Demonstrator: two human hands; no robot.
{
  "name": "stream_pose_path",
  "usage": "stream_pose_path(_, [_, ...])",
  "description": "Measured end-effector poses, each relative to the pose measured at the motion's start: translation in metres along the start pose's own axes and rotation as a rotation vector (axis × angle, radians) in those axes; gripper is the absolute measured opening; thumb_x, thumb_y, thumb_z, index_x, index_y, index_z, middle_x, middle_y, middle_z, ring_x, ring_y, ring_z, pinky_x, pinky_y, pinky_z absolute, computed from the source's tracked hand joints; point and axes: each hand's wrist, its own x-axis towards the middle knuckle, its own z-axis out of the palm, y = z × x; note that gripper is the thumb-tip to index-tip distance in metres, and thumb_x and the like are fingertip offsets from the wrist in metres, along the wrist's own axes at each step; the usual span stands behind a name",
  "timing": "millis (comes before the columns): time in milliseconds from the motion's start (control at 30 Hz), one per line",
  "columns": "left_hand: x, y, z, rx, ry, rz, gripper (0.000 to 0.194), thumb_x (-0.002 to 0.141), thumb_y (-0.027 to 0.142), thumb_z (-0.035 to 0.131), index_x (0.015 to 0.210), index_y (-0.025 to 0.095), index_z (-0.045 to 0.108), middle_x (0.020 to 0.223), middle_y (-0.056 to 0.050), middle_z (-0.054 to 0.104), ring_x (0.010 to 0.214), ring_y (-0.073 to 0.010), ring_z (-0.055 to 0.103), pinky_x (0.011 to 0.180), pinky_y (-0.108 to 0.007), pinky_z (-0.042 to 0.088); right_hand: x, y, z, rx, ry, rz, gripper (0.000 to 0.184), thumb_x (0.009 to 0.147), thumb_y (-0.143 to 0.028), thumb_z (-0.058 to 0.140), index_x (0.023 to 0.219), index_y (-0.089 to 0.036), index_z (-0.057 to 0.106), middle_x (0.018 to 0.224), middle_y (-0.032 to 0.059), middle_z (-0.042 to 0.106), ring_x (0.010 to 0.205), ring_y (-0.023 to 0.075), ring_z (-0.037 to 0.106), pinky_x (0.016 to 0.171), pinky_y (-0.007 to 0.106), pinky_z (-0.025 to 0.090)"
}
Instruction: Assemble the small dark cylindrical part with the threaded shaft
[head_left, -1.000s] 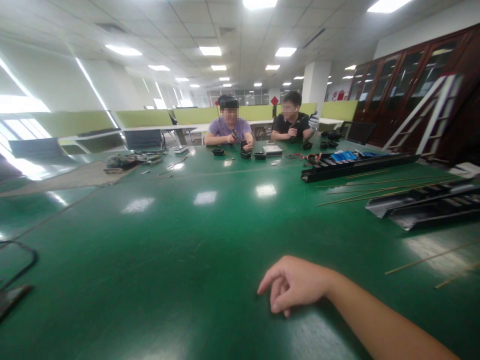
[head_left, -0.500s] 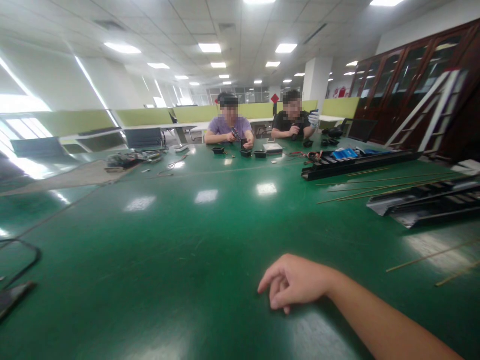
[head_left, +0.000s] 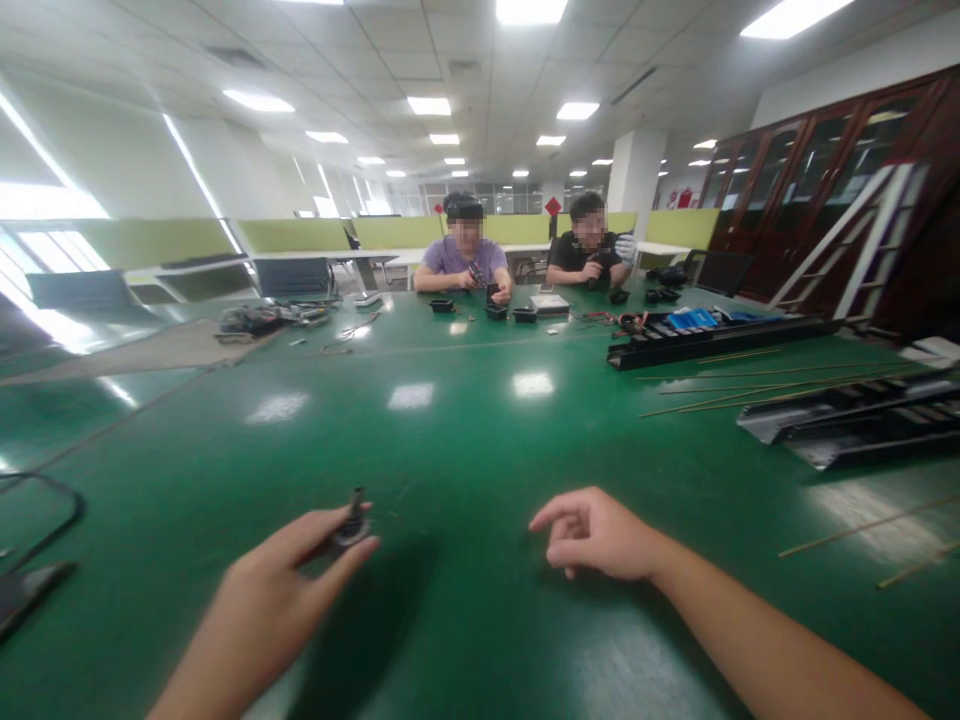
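My left hand [head_left: 266, 575] is pinching the small dark part [head_left: 352, 530], its narrow stem pointing roughly upward; my right hand [head_left: 600, 535] is sitting well to the part's right, farther off, loosely half-curled, with nothing visible in it.

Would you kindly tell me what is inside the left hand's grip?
The left hand pinches a small dark part; its narrow upper end shows, but the fingers cover some of it.
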Motion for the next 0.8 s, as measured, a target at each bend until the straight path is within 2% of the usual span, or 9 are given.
stream_pose_path(67, [0.017,0.033,0.029,-0.03,-0.208,0.105,0.027,0.088,0.046,0.062,0.103,0.025,0.071,0.096,-0.003,0.071,0.085,-0.0218,0.067,0.078,-0.031,0.054,0.0,-0.001,-0.002,-0.129,0.125,-0.056,0.039,0.075,-0.021,0.071,0.114,-0.013,0.068,0.073,0.0017,0.069,0.06,0.0121,0.063,0.059,0.023,0.049])
stream_pose_path(167, [0.031,0.08,0.075,-0.02,-0.343,0.216,0.019,0.088,0.024,0.062,0.105,0.027,0.07,0.092,-0.002,0.068,0.083,-0.0209,0.065,0.075,-0.031,0.051,-0.001,-0.003,-0.005,-0.334,0.267,-0.176,0.054,0.076,-0.015,0.067,0.13,-0.017,0.059,0.087,0.0025,0.07,0.069,0.0122,0.063,0.068,0.026,0.051])
stream_pose_path(233, [0.032,0.094,0.1,-0.044,-0.389,0.263,0.022,0.086,0.018,0.063,0.105,0.028,0.069,0.092,-0.001,0.067,0.082,-0.0204,0.064,0.074,-0.031,0.05,-0.001,-0.002,-0.007,-0.378,0.331,-0.228,0.066,0.075,-0.011,0.066,0.139,-0.02,0.049,0.097,0.0032,0.068,0.072,0.0119,0.063,0.071,0.026,0.051])
stream_pose_path(300, [0.029,0.093,0.118,-0.128,-0.374,0.286,0.034,0.083,0.014,0.066,0.114,0.028,0.064,0.097,-0.001,0.067,0.087,-0.0205,0.064,0.079,-0.031,0.05,-0.001,0.0,-0.007,-0.389,0.37,-0.243,0.072,0.074,-0.007,0.063,0.142,-0.021,0.044,0.104,0.0043,0.066,0.076,0.0118,0.063,0.073,0.026,0.052])
stream_pose_path(400, [0.024,0.079,0.128,-0.285,-0.286,0.238,0.054,0.076,0.011,0.072,0.125,0.026,0.055,0.102,-0.002,0.067,0.091,-0.0196,0.064,0.084,-0.031,0.05,-0.001,0.004,-0.005,-0.427,0.361,-0.23,0.073,0.072,-0.002,0.06,0.141,-0.023,0.045,0.107,0.0046,0.065,0.08,0.0124,0.062,0.076,0.027,0.052])
stream_pose_path(567, [0.022,0.068,0.123,-0.349,-0.26,0.223,0.022,0.077,0.015,0.071,0.095,0.023,0.063,0.089,0.0,0.066,0.08,-0.0176,0.063,0.073,-0.029,0.049,-0.005,0.004,0.002,-0.443,0.304,-0.221,0.074,0.071,0.003,0.054,0.14,-0.025,0.046,0.107,0.0037,0.066,0.082,0.0133,0.063,0.079,0.028,0.052])
stream_pose_path(800, [0.023,0.072,0.129,-0.508,-0.284,0.308,0.026,0.079,0.013,0.069,0.102,0.024,0.066,0.092,-0.002,0.068,0.083,-0.0164,0.064,0.074,-0.027,0.05,-0.009,-0.005,0.006,-0.461,0.335,-0.211,0.065,0.07,0.0,0.059,0.131,-0.025,0.056,0.107,0.0039,0.067,0.09,0.0176,0.064,0.087,0.033,0.05])
